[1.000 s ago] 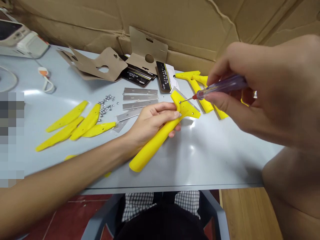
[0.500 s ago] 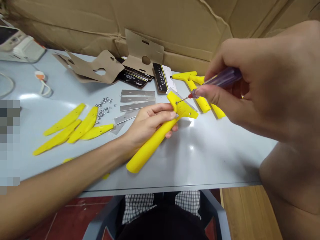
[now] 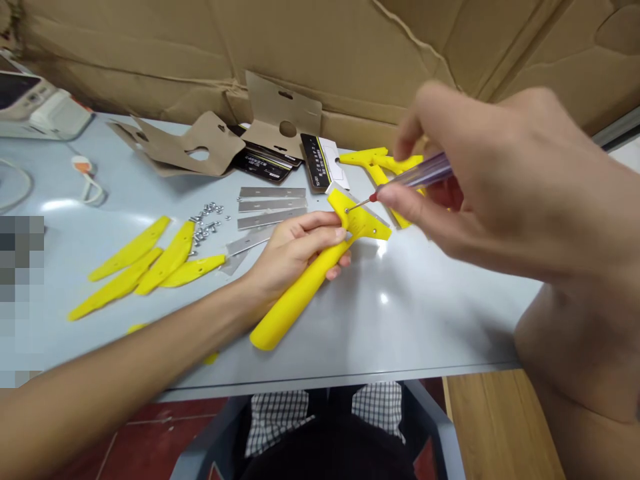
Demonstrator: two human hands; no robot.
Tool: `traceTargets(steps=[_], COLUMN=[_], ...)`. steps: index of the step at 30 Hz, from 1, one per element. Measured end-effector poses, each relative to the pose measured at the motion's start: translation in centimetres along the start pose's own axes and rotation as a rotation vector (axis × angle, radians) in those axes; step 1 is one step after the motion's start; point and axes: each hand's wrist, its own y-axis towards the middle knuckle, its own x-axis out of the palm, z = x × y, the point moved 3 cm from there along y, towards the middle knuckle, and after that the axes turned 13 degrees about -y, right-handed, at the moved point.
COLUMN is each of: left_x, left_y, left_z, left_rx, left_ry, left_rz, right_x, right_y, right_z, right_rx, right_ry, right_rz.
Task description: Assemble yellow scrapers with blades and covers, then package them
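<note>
My left hand (image 3: 310, 247) is closed around the neck of a yellow scraper (image 3: 300, 293), whose handle slants down toward the table's front edge. A metal blade (image 3: 383, 217) shows along the far side of the scraper's head. My right hand (image 3: 480, 173) grips a screwdriver (image 3: 420, 172) with a see-through purple handle and red collar. Its tip meets a small screw (image 3: 347, 211) at the left end of the head. Another screw or hole (image 3: 375, 231) shows near the right end. The screwdriver's butt is hidden in my palm.
Several yellow cover plates (image 3: 167, 257) lie at the left beside loose screws (image 3: 205, 223) and flat blades (image 3: 273, 205). Brown and black card packaging (image 3: 200, 143) stands behind them. More yellow scraper handles (image 3: 383, 173) lie past my right hand. A cardboard wall (image 3: 325, 40) closes off the back.
My right hand has turned around the screwdriver, its fingers shifting on the handle while the tip stays at the screw. My left hand keeps its hold on the scraper. The view has shifted slightly.
</note>
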Motion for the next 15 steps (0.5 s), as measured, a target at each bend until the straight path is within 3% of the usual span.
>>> traceTargets(steps=[4, 11, 15], left_x=[0.03, -0.41, -0.46], left_y=[0.00, 0.21, 0.22], left_z=[0.02, -0.30, -0.29], left_rx=[0.005, 0.008, 0.012], left_ry=[-0.013, 0.012, 0.004], left_rz=[-0.010, -0.026, -0.016], right_x=[0.23, -0.02, 0.17], right_y=[-0.39, 0.24, -0.09], right_z=[0.64, 0.25, 0.03], right_rx=[-0.098, 0.080, -0.022], right_ry=[0.138, 0.005, 0.032], right_rz=[-0.012, 0.037, 0.017])
